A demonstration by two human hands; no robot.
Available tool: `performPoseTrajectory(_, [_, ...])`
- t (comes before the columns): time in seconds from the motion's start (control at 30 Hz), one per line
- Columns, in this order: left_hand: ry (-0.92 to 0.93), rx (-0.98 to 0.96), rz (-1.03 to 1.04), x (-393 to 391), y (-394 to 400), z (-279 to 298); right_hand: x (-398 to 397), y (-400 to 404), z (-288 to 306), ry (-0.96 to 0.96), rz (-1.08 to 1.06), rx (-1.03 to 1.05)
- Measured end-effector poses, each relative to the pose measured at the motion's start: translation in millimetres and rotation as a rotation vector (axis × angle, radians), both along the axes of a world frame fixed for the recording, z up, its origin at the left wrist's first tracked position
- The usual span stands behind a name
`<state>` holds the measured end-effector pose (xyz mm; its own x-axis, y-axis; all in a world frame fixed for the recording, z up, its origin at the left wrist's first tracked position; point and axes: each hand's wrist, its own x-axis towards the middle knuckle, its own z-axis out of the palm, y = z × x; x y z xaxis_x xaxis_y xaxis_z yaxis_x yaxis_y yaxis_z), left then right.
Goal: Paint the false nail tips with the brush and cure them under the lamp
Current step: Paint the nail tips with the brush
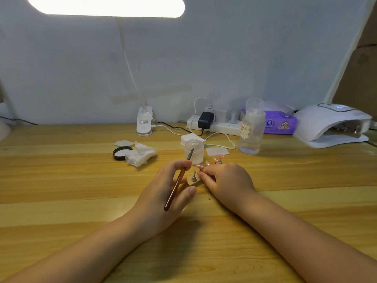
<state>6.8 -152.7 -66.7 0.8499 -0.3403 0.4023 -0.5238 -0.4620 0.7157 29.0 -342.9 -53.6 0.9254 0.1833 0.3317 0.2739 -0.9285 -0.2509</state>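
Note:
My left hand (163, 193) holds a brown-handled brush (177, 185), its dark tip pointing up toward a frosted jar (194, 152). My right hand (226, 182) rests on the table with its fingers curled, fingertips at a pink false nail tip (200, 166). A bare metal stand (193, 176) sits between my two hands. More pink nail tips on stands (217, 158) line up just beyond my right hand. The white curing lamp (330, 125) sits at the far right of the table.
A crumpled wipe (140, 154) and a black lid (122, 152) lie at left of the jar. A clear bottle (252, 129), purple tissue pack (280, 122), power strip (214, 124) with cables and a clip desk lamp (144, 123) stand along the wall.

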Motion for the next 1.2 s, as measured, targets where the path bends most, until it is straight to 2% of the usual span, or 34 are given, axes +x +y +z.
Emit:
performPoseTrajectory(0.4, [0.0,0.0,-0.042,-6,2,7,-10,0,4,-0.062,0.02,0.058])
performPoseTrajectory(0.6, [-0.119,0.184,0.0,0,-4,-1,-14,-3,5,-0.085,0.008,0.126])
performPoseTrajectory(0.93, [-0.059,0.211,-0.068,-12,-3,14,-12,-7,5,-0.026,0.029,0.303])
performPoseTrajectory(1.03, [-0.052,0.16,-0.049,-12,-2,15,-12,-9,7,-0.052,0.07,0.445])
performPoseTrajectory(1.2, [-0.095,-0.054,-0.018,-16,-1,16,-13,-9,8,-0.048,0.107,0.633])
